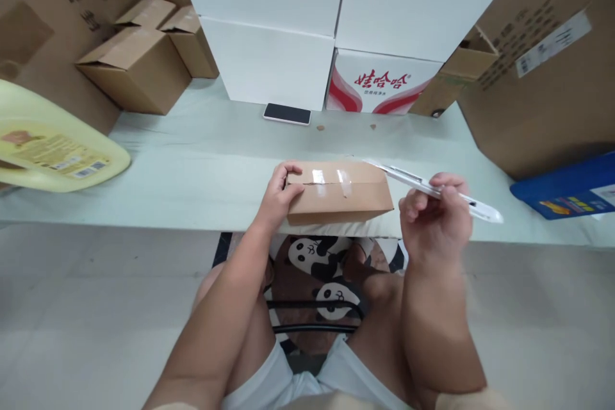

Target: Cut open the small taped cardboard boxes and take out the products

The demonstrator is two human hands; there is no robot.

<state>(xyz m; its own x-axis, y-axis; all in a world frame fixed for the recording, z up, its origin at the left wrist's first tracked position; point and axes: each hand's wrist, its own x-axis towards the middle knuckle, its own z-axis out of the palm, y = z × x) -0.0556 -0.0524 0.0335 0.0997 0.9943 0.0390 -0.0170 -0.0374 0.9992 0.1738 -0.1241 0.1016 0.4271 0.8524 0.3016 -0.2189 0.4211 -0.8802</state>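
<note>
A small brown cardboard box (340,200) lies near the front edge of the table, its top flaps meeting at a seam with bits of clear tape across it. My left hand (281,193) grips the box's left end, fingers on top and round the side. In my right hand (439,208) is a white utility knife (408,179), pinched between thumb and fingers. Its blade end points left and reaches the right part of the box's top; whether it touches the cardboard I cannot tell.
White cartons (269,57) stack up at the back, with a phone (287,114) before them. Small cardboard boxes (139,70) and a yellow jug (57,141) stand left. A large carton (542,96) and a blue container (567,187) are right. Two brown scraps lie mid-table.
</note>
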